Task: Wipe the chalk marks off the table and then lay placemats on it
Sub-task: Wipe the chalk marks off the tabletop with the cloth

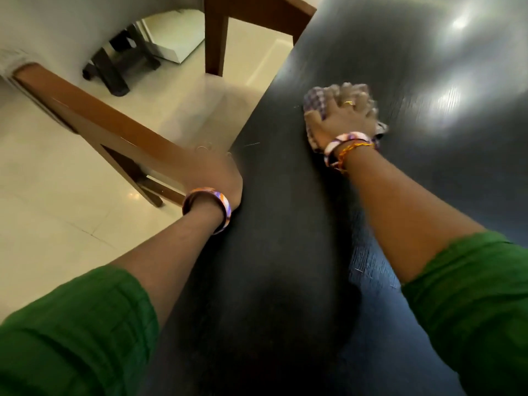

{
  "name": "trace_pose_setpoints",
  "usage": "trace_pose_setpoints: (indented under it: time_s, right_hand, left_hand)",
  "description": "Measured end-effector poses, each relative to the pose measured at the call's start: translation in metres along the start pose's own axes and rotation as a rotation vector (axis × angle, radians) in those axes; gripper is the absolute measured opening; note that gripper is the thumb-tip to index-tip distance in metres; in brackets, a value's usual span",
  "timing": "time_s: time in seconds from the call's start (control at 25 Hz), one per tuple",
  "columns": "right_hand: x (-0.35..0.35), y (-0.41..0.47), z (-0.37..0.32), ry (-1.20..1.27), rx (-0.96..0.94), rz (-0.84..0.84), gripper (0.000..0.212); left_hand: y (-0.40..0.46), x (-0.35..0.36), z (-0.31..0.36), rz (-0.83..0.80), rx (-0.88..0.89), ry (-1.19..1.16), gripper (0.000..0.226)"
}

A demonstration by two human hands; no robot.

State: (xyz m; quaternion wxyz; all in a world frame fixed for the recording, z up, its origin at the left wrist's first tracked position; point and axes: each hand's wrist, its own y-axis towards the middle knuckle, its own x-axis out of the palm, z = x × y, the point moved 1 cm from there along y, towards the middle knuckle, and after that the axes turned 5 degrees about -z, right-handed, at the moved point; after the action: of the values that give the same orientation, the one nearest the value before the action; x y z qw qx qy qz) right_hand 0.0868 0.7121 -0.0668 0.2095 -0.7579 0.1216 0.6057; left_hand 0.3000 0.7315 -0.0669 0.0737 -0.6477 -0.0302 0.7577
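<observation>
Two hands are at work on the dark desk (285, 224). Nearest, the left hand (217, 172) sits at the desk's left edge, too blurred to tell how its fingers lie. Farther along the desk, the right hand (343, 110) presses flat, fingers spread, on a checked cloth (314, 100) bunched beneath it. The cloth looks soft, light and limp, best handled by palm pressure. A faint chalk mark (253, 144) lies just left of it.
</observation>
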Motion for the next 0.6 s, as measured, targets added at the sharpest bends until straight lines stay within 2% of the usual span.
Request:
trace_pose_setpoints:
  time_s: [0.12,0.24,0.32,0.48,0.52,0.6]
  right_hand:
    - [0.018,-0.031,-0.062,-0.045,-0.290,-0.042,0.061]
    - [0.020,-0.049,-0.046,-0.072,-0.438,-0.032,0.060]
    - [0.011,-0.034,0.001,-0.064,-0.323,0.037,0.061]
    - [-0.015,0.021,0.085,-0.009,0.142,-0.004,0.069]
    - [-0.017,0.033,0.086,0.003,0.184,-0.016,0.070]
    - [-0.013,0.045,0.060,0.004,0.145,-0.002,0.068]
  left_hand:
    - [0.001,0.002,0.000,0.005,-0.015,-0.021,0.043]
    - [0.005,0.002,-0.002,-0.004,-0.046,-0.055,0.042]
    - [0.005,0.003,-0.002,-0.008,-0.054,-0.056,0.042]
    - [0.005,0.007,-0.001,0.017,-0.058,-0.059,0.042]
    - [0.005,0.007,-0.001,0.022,-0.061,-0.054,0.042]
    - [0.006,0.007,-0.001,0.026,-0.065,-0.042,0.042]
